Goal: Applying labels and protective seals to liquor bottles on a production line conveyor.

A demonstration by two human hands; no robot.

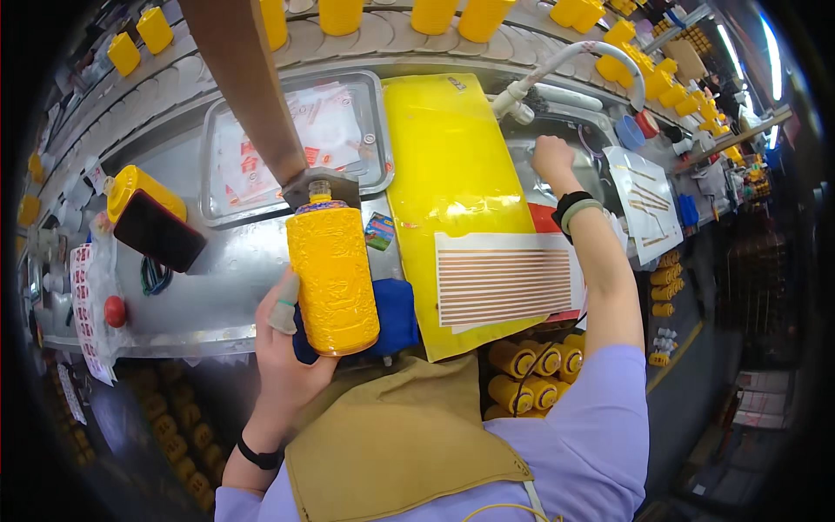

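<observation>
My left hand [291, 348] is closed around the lower part of a yellow embossed bottle [330, 270] with a clear glass neck. The bottle stands upright in front of me, its neck at the lower end of a wooden post [248, 87] with a metal fitting. A pale cover sits on one of my left fingers. Over the metal sink [517, 152] at the right, my right hand [554, 159] is closed like a fist; whatever it may hold is hidden. Below my right forearm lies a white sheet with brown-gold strips [504, 280], on a yellow mat [448, 148].
A metal tray [383, 165] holds printed papers. A dark phone [159, 230] leans against another yellow bottle [143, 193]. A white faucet [574, 54] arches over the sink. Blue cloth [396, 317] lies by the table edge. Yellow bottles line the conveyor [383, 35] behind.
</observation>
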